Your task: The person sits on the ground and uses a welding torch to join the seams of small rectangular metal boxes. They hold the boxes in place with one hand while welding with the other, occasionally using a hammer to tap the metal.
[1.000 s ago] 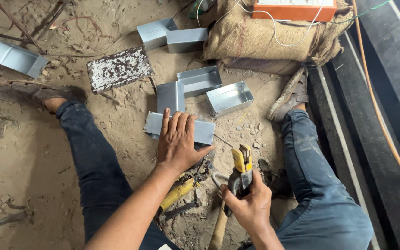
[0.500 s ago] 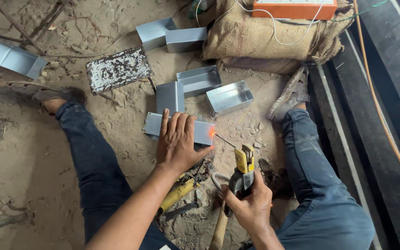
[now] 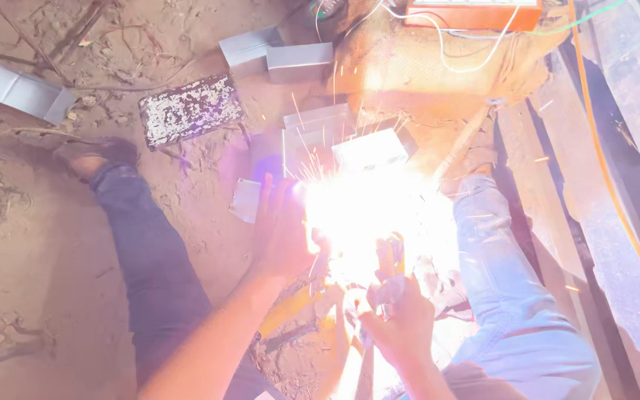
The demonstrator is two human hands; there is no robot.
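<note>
Sparks now burst white between the seated person's knees, where half a second ago only a small orange glow showed at the metal box point(image 3: 250, 198) on the sandy ground point(image 3: 31, 296). Seen from the head camera, the left hand point(image 3: 281, 235) lies flat, fingers spread, pinning that grey box down, likely to steady the joint. The right hand point(image 3: 398, 320) is closed around a yellow-handled electrode holder point(image 3: 390, 261), its tip lost in the glare. More finished boxes point(image 3: 299, 63) wait beside a burlap sack point(image 3: 438, 81). Neither hand has shifted.
</note>
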